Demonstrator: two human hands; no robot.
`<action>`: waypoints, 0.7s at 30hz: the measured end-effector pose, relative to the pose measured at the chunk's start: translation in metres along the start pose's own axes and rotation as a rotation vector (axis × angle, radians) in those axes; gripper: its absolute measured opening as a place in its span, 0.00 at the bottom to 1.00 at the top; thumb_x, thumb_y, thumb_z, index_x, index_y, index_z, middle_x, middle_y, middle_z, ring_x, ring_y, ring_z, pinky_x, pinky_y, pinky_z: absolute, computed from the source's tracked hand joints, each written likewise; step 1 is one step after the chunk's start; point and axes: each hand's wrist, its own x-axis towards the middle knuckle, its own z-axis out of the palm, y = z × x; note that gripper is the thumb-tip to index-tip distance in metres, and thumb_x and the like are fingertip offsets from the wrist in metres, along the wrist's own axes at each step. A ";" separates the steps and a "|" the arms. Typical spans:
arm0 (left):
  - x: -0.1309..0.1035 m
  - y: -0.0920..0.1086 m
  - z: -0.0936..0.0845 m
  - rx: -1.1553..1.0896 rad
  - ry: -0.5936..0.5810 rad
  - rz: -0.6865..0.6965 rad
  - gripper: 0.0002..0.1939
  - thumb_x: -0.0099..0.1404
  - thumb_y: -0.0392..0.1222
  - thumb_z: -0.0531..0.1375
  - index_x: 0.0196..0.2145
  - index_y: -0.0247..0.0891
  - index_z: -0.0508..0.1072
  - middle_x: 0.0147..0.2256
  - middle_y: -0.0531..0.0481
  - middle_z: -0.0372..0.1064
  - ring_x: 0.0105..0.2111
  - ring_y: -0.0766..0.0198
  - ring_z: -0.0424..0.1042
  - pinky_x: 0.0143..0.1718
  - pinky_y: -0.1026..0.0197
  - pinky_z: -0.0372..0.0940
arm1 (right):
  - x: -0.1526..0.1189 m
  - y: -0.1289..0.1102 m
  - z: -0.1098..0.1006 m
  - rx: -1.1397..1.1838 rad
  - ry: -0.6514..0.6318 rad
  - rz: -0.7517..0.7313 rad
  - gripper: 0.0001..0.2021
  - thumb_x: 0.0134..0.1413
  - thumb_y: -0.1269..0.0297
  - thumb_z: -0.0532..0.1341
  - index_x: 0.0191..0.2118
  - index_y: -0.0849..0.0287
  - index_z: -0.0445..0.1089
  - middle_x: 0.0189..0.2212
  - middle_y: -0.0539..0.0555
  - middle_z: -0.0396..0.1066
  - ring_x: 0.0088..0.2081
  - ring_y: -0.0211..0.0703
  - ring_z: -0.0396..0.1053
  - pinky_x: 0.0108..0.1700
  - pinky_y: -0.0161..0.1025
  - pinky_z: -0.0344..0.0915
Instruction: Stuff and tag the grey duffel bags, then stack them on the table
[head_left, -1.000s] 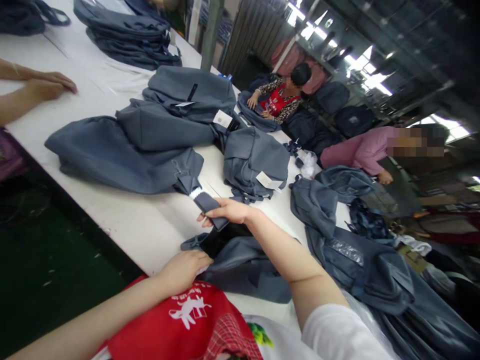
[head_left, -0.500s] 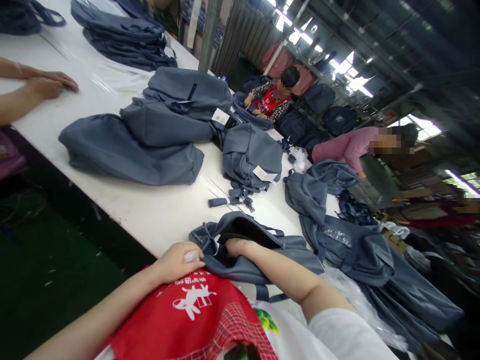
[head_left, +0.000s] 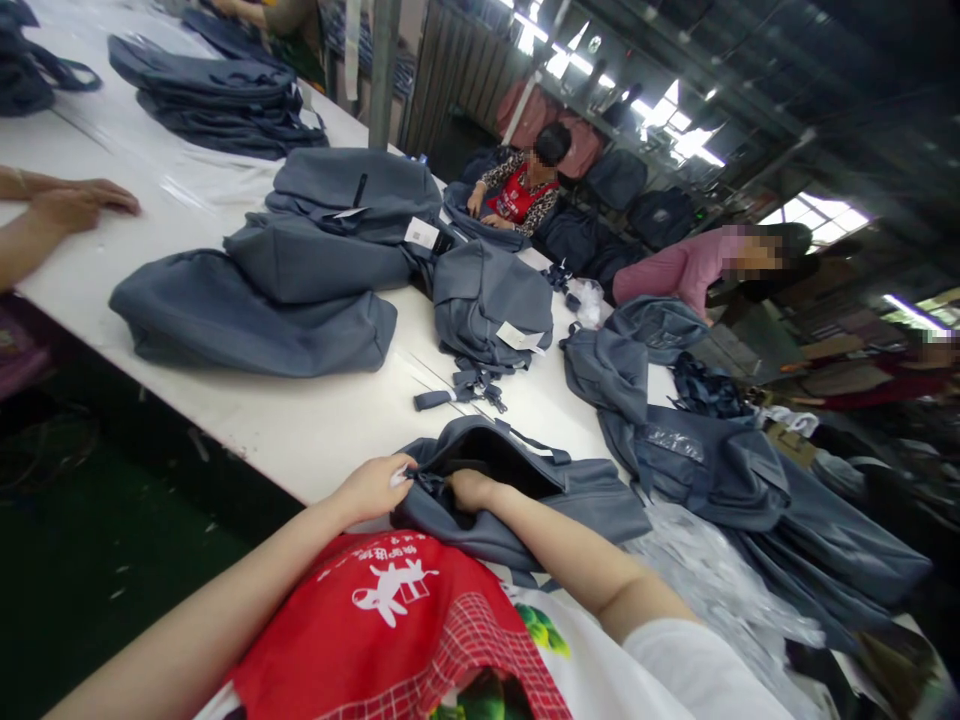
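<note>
An unzipped blue-grey bag (head_left: 600, 495) lies at the table's front edge, its dark opening facing up. My left hand (head_left: 379, 487) is closed at the bag's left end, pinching its edge and a small whitish piece. My right hand (head_left: 471, 490) reaches into the opening; its fingers are hidden inside the bag. Just beyond lie short straps with metal clips (head_left: 480, 388) and a small backpack (head_left: 491, 300) with a white tag.
Large blue-grey bags (head_left: 255, 315) cover the middle left of the white table (head_left: 300, 430). More bags (head_left: 705, 470) and clear plastic (head_left: 720, 570) lie at the right. Another person's hands (head_left: 82, 205) rest at the far left. People work across the table (head_left: 517, 195).
My left hand has moved right onto the bag's end and now grips there. The right hand stays inside the opening. The view has shifted slightly.
</note>
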 end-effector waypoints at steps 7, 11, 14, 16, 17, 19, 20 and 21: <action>0.016 0.019 0.001 0.193 -0.037 -0.017 0.14 0.57 0.45 0.60 0.42 0.41 0.72 0.40 0.43 0.76 0.40 0.50 0.74 0.40 0.56 0.63 | -0.006 -0.005 0.000 -0.019 0.016 -0.055 0.27 0.39 0.79 0.60 0.48 0.51 0.75 0.45 0.54 0.75 0.47 0.53 0.72 0.48 0.40 0.65; 0.016 0.021 0.002 0.208 -0.001 -0.024 0.13 0.60 0.43 0.58 0.43 0.40 0.70 0.40 0.43 0.75 0.40 0.51 0.74 0.39 0.56 0.63 | -0.010 -0.007 -0.004 0.084 0.041 -0.043 0.25 0.38 0.80 0.57 0.44 0.52 0.77 0.43 0.53 0.76 0.46 0.51 0.72 0.47 0.39 0.65; 0.013 0.023 0.000 0.167 0.026 0.002 0.12 0.63 0.42 0.53 0.43 0.41 0.71 0.40 0.46 0.75 0.40 0.55 0.73 0.41 0.58 0.63 | -0.017 0.001 -0.019 0.223 0.041 -0.038 0.21 0.37 0.80 0.54 0.36 0.59 0.79 0.36 0.56 0.78 0.40 0.49 0.74 0.44 0.38 0.66; 0.013 0.024 -0.003 0.137 0.031 0.037 0.12 0.63 0.40 0.53 0.42 0.43 0.73 0.41 0.47 0.75 0.42 0.56 0.73 0.44 0.58 0.63 | -0.025 0.013 -0.033 0.355 0.021 -0.073 0.21 0.37 0.80 0.52 0.35 0.60 0.79 0.34 0.54 0.78 0.38 0.46 0.74 0.42 0.36 0.67; 0.014 0.024 -0.005 0.131 0.030 0.055 0.12 0.63 0.40 0.53 0.42 0.43 0.74 0.42 0.48 0.75 0.43 0.56 0.72 0.45 0.58 0.63 | -0.029 0.019 -0.040 0.426 0.010 -0.093 0.22 0.37 0.79 0.52 0.35 0.60 0.79 0.33 0.53 0.78 0.37 0.44 0.74 0.42 0.35 0.67; 0.016 0.026 -0.008 0.136 0.030 0.087 0.13 0.61 0.38 0.54 0.42 0.42 0.74 0.44 0.48 0.74 0.44 0.57 0.72 0.47 0.58 0.63 | -0.040 0.033 -0.049 0.565 0.003 -0.116 0.21 0.37 0.78 0.51 0.34 0.60 0.79 0.33 0.51 0.78 0.36 0.42 0.74 0.42 0.34 0.68; 0.017 0.028 -0.010 0.137 0.035 0.105 0.14 0.60 0.37 0.55 0.43 0.42 0.74 0.44 0.48 0.74 0.44 0.57 0.72 0.47 0.58 0.63 | -0.046 0.039 -0.052 0.630 0.014 -0.117 0.21 0.36 0.77 0.51 0.33 0.60 0.79 0.32 0.51 0.78 0.36 0.41 0.74 0.42 0.34 0.68; 0.019 0.030 -0.011 0.133 0.040 0.123 0.15 0.59 0.37 0.55 0.43 0.41 0.74 0.44 0.48 0.74 0.44 0.58 0.71 0.47 0.58 0.63 | -0.051 0.044 -0.053 0.692 0.033 -0.112 0.21 0.36 0.76 0.51 0.33 0.61 0.78 0.31 0.52 0.78 0.35 0.41 0.73 0.42 0.35 0.68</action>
